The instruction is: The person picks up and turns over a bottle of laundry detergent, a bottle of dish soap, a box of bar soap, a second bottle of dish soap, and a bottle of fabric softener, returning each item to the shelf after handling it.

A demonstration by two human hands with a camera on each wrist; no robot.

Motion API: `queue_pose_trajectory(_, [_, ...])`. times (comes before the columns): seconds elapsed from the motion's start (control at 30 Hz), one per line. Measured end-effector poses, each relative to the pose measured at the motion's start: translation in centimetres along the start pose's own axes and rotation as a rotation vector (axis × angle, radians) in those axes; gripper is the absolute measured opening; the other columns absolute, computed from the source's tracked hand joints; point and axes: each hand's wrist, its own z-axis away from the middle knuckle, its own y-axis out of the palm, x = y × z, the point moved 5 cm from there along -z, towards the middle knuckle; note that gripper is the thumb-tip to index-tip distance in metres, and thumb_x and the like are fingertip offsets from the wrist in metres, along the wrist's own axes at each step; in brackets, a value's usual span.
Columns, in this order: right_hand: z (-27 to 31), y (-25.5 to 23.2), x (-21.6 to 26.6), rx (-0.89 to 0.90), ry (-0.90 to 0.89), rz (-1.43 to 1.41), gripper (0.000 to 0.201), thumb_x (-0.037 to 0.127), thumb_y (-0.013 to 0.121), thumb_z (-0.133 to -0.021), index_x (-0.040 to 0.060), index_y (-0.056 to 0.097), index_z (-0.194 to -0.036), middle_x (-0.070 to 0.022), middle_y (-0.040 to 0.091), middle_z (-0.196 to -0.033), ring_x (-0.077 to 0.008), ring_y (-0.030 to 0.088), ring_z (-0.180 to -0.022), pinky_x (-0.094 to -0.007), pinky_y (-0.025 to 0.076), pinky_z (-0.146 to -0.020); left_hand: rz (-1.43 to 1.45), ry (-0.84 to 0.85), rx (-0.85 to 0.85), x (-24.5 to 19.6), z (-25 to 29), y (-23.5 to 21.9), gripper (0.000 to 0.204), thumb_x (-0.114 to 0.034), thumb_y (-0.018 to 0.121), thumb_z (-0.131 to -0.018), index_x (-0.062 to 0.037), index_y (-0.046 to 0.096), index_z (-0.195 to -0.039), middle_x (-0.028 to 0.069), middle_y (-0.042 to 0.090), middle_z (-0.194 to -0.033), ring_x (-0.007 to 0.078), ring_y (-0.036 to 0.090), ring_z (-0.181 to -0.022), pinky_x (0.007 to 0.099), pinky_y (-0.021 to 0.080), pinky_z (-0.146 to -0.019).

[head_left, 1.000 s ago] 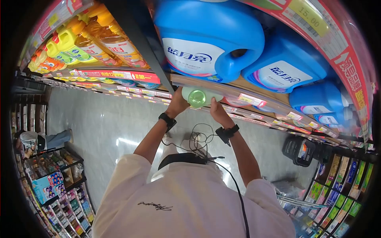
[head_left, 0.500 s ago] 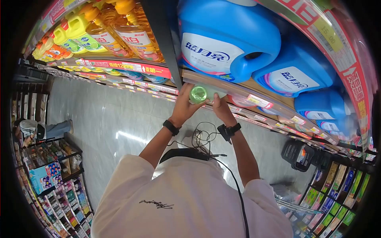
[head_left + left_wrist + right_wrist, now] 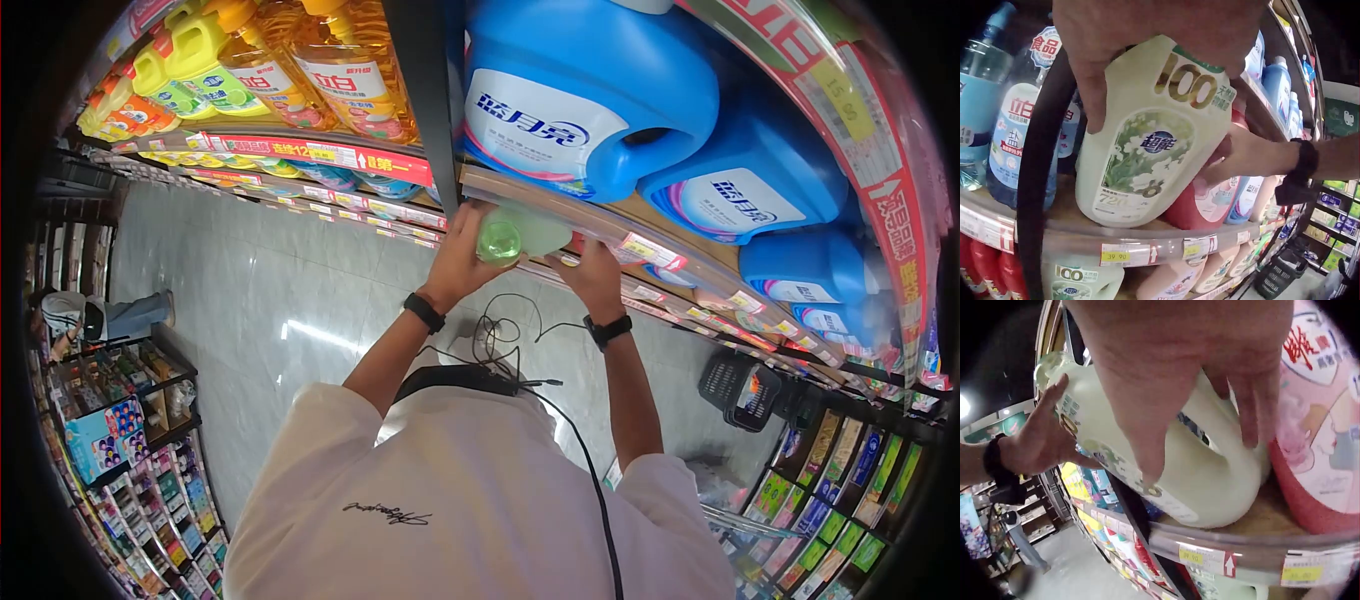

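A pale green bottle [image 3: 1150,134] with a flower label leans on the shelf; its clear green cap [image 3: 498,240] faces the head camera. My left hand [image 3: 460,258] grips it near the cap, thumb and fingers on opposite sides in the left wrist view. My right hand [image 3: 596,278] is at the bottle's other side. In the right wrist view, the right hand [image 3: 1179,375] spans the bottle [image 3: 1210,478] by its handle with fingers extended; whether they press on it is unclear. A red-and-pink bottle [image 3: 1319,444] stands beside it.
Large blue jugs [image 3: 590,90] fill the shelf above. A black upright [image 3: 1038,156] stands left of the bottle, with blue bottles [image 3: 1019,137] beyond it. The shelf's lip [image 3: 1166,240] carries price tags. Black baskets [image 3: 740,388] sit on the floor; a person stands far left.
My right hand has shifted right and its thumb has come off the bottle's visible end. The bottle sits slightly more to the right than at first, with my left hand still on it.
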Motion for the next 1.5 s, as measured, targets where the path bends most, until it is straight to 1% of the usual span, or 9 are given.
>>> queue_pose_trajectory(0.2, [-1.2,3.1,-1.0,-0.144,-0.265,-0.016,0.036,0.013,0.078,-0.075,0.0028,0.068,-0.109,-0.0234,0.070,-0.098,-0.0423,0.067,-0.092,-0.0462,0.054,-0.080,-0.020,0.027,0.067,0.6,0.4,-0.2,0.087,-0.035,0.089,-0.071,0.0002,0.047,-0.138,0.0201,0.052,-0.131,0.0402,0.053,-0.121,0.0450,0.047,-0.101])
queue_pose_trajectory(0.3, [-1.7,3.8,-1.0,-0.098,-0.138,-0.233,0.027,0.005,0.073,-0.075,0.0033,0.071,-0.102,-0.0224,0.070,-0.090,-0.0410,0.068,-0.087,-0.0454,0.053,-0.077,-0.003,0.013,-0.029,0.8,0.9,-0.7,0.081,-0.033,0.090,-0.071,0.0021,0.051,-0.134,0.0199,0.053,-0.129,0.0386,0.055,-0.120,0.0438,0.047,-0.101])
queue_pose_trajectory(0.4, [-1.8,3.8,-0.4,-0.225,-0.244,-0.178,0.025,0.004,0.072,-0.074,0.0026,0.070,-0.099,-0.0215,0.070,-0.087,-0.0390,0.068,-0.087,-0.0445,0.053,-0.076,0.038,0.028,-0.100,1.3,1.0,-1.0,0.078,-0.031,0.090,-0.072,0.0036,0.054,-0.131,0.0201,0.055,-0.127,0.0366,0.056,-0.120,0.0430,0.047,-0.101])
queue_pose_trajectory(0.5, [-1.2,3.8,-0.4,-0.079,-0.180,-0.145,0.034,0.006,0.076,-0.072,0.0041,0.070,-0.105,-0.0195,0.070,-0.103,-0.0378,0.067,-0.095,-0.0450,0.053,-0.082,0.064,0.045,-0.124,1.2,2.1,-1.6,0.074,-0.028,0.089,-0.072,0.0043,0.055,-0.129,0.0202,0.055,-0.127,0.0354,0.057,-0.119,0.0425,0.047,-0.101])
queue_pose_trajectory(0.7, [0.1,0.6,4.5,-0.254,-0.437,-0.068,0.026,0.009,0.075,-0.073,0.0038,0.066,-0.096,-0.0129,0.069,-0.096,-0.0345,0.068,-0.082,-0.0430,0.055,-0.075,0.259,-0.017,-0.180,-0.3,3.7,-2.9,0.065,-0.023,0.087,-0.075,0.0049,0.057,-0.125,0.0195,0.054,-0.129,0.0329,0.054,-0.122,0.0409,0.044,-0.103])
queue_pose_trajectory(0.8, [1.5,0.6,4.6,-0.149,-0.334,0.045,0.026,0.010,0.073,-0.072,0.0035,0.064,-0.095,-0.0142,0.068,-0.091,-0.0338,0.069,-0.080,-0.0429,0.055,-0.073,0.356,-0.129,-0.083,-0.3,3.8,-2.9,0.059,-0.021,0.083,-0.080,0.0039,0.056,-0.126,0.0193,0.054,-0.128,0.0322,0.052,-0.124,0.0402,0.042,-0.104])
queue_pose_trajectory(1.1, [5.7,3.3,0.9,-0.001,0.040,-0.182,0.031,0.006,0.065,-0.069,-0.0015,0.058,-0.098,-0.0236,0.066,-0.085,-0.0452,0.065,-0.080,-0.0477,0.054,-0.071,0.395,-0.312,0.087,3.2,4.0,2.1,0.055,-0.030,0.071,-0.093,0.0031,0.053,-0.134,0.0229,0.058,-0.127,0.0329,0.056,-0.118,0.0408,0.044,-0.101])
queue_pose_trajectory(1.3, [5.5,2.6,-0.8,-0.171,0.105,-0.265,0.026,0.003,0.060,-0.070,-0.0026,0.056,-0.095,-0.0251,0.066,-0.083,-0.0468,0.064,-0.080,-0.0482,0.053,-0.070,0.596,-0.537,0.291,6.6,5.5,5.9,0.074,-0.041,0.073,-0.092,0.0032,0.044,-0.143,0.0223,0.055,-0.136,0.0317,0.051,-0.129,0.0414,0.042,-0.108])
queue_pose_trajectory(1.5, [1.7,1.9,-0.2,-0.245,0.148,-0.472,0.038,-0.001,0.058,-0.075,-0.0052,0.060,-0.113,-0.0241,0.071,-0.094,-0.0409,0.069,-0.086,-0.0423,0.054,-0.079,0.548,-0.605,0.401,8.0,5.5,9.9,0.093,-0.048,0.076,-0.086,0.0014,0.031,-0.151,0.0195,0.051,-0.142,0.0325,0.049,-0.132,0.0434,0.041,-0.110])
